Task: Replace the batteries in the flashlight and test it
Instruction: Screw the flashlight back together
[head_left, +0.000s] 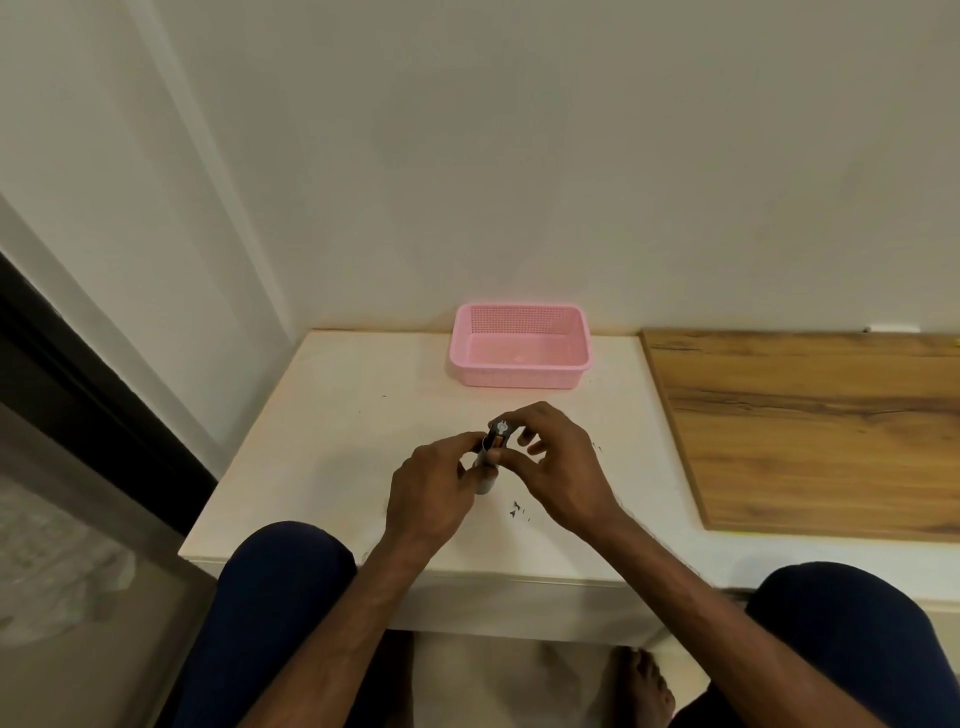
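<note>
Knees in dark blue trousers (291, 582) flank the left hand (431, 493) gripping a small grey flashlight (485, 484) in front of the pink plastic basket (519, 378), right hand (566, 467) pinching its dark battery holder (500, 434): seemingly mid-swap, untested.

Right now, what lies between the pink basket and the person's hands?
Nothing: in the head view, only bare white table separates the pink basket from the left hand and right hand.

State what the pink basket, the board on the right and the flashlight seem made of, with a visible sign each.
Pink basket: plastic, matte; moulded perforated walls. Board: wood or wood-look laminate; brown grain streaks. Flashlight: metal or plastic, unclear; smooth grey barrel, blurred.
</note>
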